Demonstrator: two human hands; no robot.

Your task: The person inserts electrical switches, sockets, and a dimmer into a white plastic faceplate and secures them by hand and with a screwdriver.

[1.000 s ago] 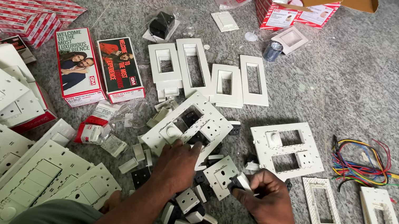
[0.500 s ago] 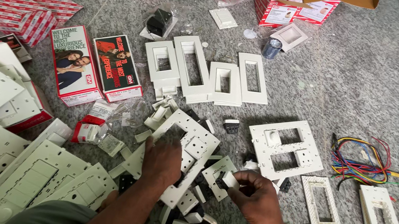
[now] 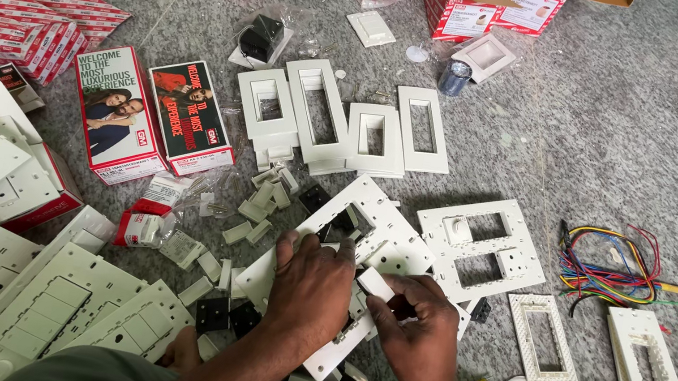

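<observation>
Down close, our left hand (image 3: 309, 290) presses flat, fingers spread, on the big white switch plate (image 3: 346, 260) lying on the grey stone floor (image 3: 639, 129). Our right hand (image 3: 416, 334) pinches a small white switch (image 3: 376, 283) at its edge. Loose frames (image 3: 341, 123) crowd beyond; bare floor opens up far right, past the wires (image 3: 616, 271).

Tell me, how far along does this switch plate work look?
Early, I'd judge. The left hand presses the white plate, which still shows open slots, while the right hand brings a white switch piece to it. Loose switch modules and empty frames wait nearby.
</observation>
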